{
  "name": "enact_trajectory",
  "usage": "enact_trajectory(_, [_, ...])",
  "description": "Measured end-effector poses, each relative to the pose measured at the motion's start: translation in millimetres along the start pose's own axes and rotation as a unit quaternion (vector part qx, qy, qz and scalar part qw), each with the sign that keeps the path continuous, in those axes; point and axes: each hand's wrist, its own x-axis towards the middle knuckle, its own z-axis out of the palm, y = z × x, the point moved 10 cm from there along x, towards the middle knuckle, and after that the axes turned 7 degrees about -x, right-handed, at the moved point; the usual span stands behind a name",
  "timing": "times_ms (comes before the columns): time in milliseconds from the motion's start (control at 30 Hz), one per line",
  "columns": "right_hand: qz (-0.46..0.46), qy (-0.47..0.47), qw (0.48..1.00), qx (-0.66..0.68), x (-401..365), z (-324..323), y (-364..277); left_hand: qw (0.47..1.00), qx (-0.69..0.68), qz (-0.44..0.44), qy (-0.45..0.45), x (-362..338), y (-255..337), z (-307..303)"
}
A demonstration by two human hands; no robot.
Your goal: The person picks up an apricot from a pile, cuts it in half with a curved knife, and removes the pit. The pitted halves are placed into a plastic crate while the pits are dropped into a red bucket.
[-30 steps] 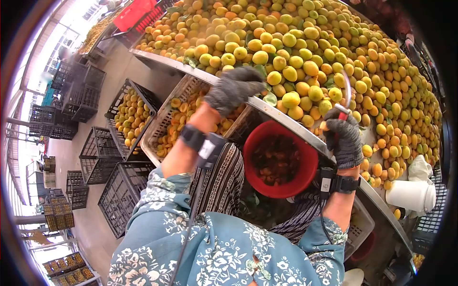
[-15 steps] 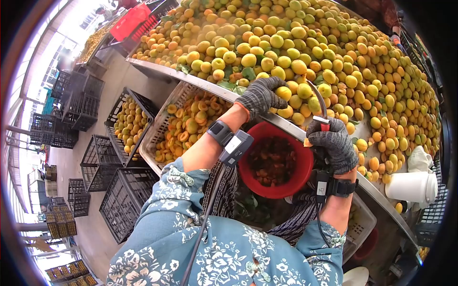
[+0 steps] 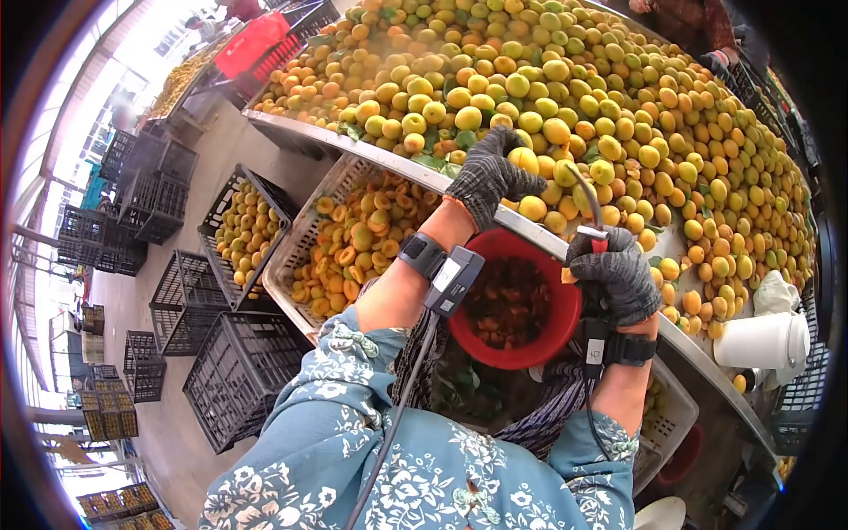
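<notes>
My left hand (image 3: 491,179), in a dark grey knitted glove, has thumb and fingers closed about a yellow-green apricot (image 3: 523,160) at the front edge of the fruit heap. A curved hooked knife (image 3: 592,199) with a red handle is gripped in my gloved right hand (image 3: 616,278), its blade pointing up over the apricots. At that hand's thumb shows a small orange piece of fruit (image 3: 568,276). Below and between the hands stands a red bucket (image 3: 572,309) with dark brown-orange bits inside. The heap of apricots (image 3: 636,132) covers the metal-edged table.
Left of the bucket is a pale crate (image 3: 281,256) of halved apricots; beyond it, a black crate (image 3: 212,221) of whole ones. More black crates (image 3: 234,375) stand on the floor. A white pail (image 3: 761,343) sits at the right. Another person's sleeve (image 3: 698,22) appears at the far right.
My left hand has shifted slightly right and up, its fingers now around the apricot. The right hand with the knife stays nearly in place, the blade turned slightly. The whole view has shifted a little.
</notes>
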Motion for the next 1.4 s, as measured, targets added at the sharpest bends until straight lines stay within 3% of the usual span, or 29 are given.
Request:
enact_trajectory(67, [-0.007, -0.001, 1.0, -0.01, 4.4, 2.3, 4.5, 0.998, 0.035, -0.024, 0.046, 9.9, 0.1, -8.5])
enact_trajectory(133, [-0.02, 0.022, 1.0, 0.001, 6.5, 2.4, 4.8, 0.953, 0.28, 0.036, 0.115, 25.7, 8.6, -29.4])
enact_trajectory(200, [0.01, 0.023, 1.0, 0.006, 4.8, -3.6, 6.7, 0.958, 0.226, 0.135, 0.115, 39.7, 8.0, -48.1])
enact_trajectory(267, [0.019, 0.088, 0.996, 0.023, -0.3, -17.2, 2.3, 0.968, 0.159, 0.119, 0.152, 44.0, 11.1, -68.5])
enact_trajectory(300, [0.004, 0.103, 0.994, 0.043, -1.3, -22.9, -0.2, 0.959, 0.134, 0.153, 0.196, 44.1, 19.1, -81.4])
enact_trajectory(333, [0.007, 0.101, 0.994, 0.042, 2.2, -24.9, 5.5, 0.959, 0.133, 0.151, 0.199, 47.1, 21.6, -87.8])
enact_trajectory(400, [-0.046, 0.187, 0.975, 0.113, 5.5, -45.8, 10.8, 0.954, 0.146, 0.138, 0.223, 49.7, 38.7, -93.4])
enact_trajectory(467, [-0.05, 0.195, 0.971, 0.132, 7.8, -51.1, 12.8, 0.95, 0.16, 0.145, 0.228, 57.3, 34.3, -90.4])
enact_trajectory(533, [-0.04, 0.201, 0.967, 0.15, 12.2, -56.1, 16.2, 0.886, 0.341, 0.257, 0.183, 59.7, 48.2, -56.6])
enact_trajectory(600, [-0.037, 0.224, 0.961, 0.158, 15.6, -62.6, 16.8, 0.883, 0.346, 0.294, 0.119, 65.7, 44.4, -23.4])
enact_trajectory(667, [-0.011, 0.242, 0.954, 0.175, 16.3, -68.6, 15.3, 0.83, 0.456, 0.311, 0.083, 69.0, 32.8, 6.6])
enact_trajectory(867, [-0.031, 0.246, 0.955, 0.164, 32.0, -88.0, 23.3, 0.757, 0.62, 0.207, -0.015, 116.2, 4.1, 55.9])
enact_trajectory(933, [-0.035, 0.249, 0.956, 0.153, 34.8, -90.2, 23.6, 0.734, 0.641, 0.22, -0.035, 124.7, -2.1, 66.1])
enact_trajectory(1000, [-0.036, 0.258, 0.948, 0.183, 35.3, -89.8, 24.0, 0.641, 0.737, 0.207, -0.056, 129.7, -16.5, 76.6])
enact_trajectory(1067, [-0.033, 0.251, 0.949, 0.187, 34.7, -93.0, 27.4, 0.641, 0.727, 0.242, -0.045, 136.4, -20.3, 79.4])
enact_trajectory(1133, [-0.021, 0.244, 0.954, 0.174, 33.1, -91.9, 25.7, 0.664, 0.737, 0.112, -0.053, 146.0, -25.2, 68.1])
enact_trajectory(1200, [-0.023, 0.242, 0.955, 0.171, 31.4, -91.3, 23.1, 0.795, 0.585, 0.16, -0.006, 132.8, 1.1, 54.7])
enact_trajectory(1267, [-0.023, 0.232, 0.957, 0.17, 33.9, -85.2, 22.2, 0.927, 0.339, 0.153, -0.037, 120.0, 6.7, 44.5])
enact_trajectory(1333, [-0.001, 0.251, 0.96, 0.123, 37.9, -82.4, 25.9, 0.965, 0.179, 0.174, -0.078, 99.3, 13.0, 47.2])
enact_trajectory(1400, [-0.023, 0.244, 0.964, 0.099, 41.7, -70.3, 15.9, 0.987, 0.082, 0.125, -0.059, 84.8, 7.0, 39.4])
